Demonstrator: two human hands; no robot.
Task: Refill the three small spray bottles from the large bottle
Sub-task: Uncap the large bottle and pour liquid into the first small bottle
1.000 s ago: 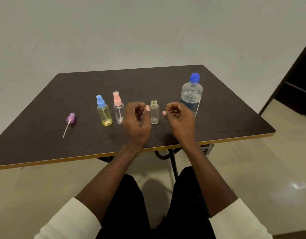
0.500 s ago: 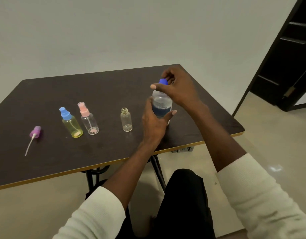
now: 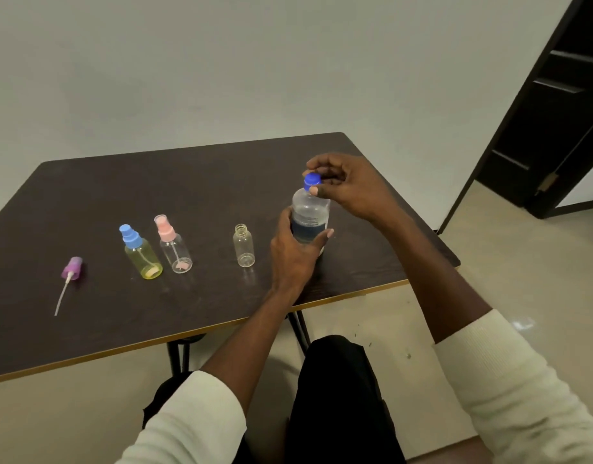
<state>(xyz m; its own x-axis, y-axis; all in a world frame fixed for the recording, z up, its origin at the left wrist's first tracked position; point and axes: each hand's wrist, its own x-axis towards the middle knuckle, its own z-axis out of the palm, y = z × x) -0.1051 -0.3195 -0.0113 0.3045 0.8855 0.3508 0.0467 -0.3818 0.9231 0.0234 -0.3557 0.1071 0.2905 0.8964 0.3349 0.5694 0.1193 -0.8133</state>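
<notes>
Head view, next to a second ago: left hand [image 3: 293, 254] now gripping the large bottle [image 3: 311, 214] on the table [image 3: 201, 182], right hand [image 3: 350, 187] pinching its blue cap [image 3: 311, 180], so uncapping under way, no pouring yet.

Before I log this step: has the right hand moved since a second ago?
Yes. The right hand went from near the open clear bottle over to the large bottle, now pinching its blue cap.

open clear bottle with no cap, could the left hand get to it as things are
Probably yes. The open clear bottle stands alone on the table, just left of the left hand, with nothing between them. But that hand grips the large bottle and would have to let go first.
</notes>
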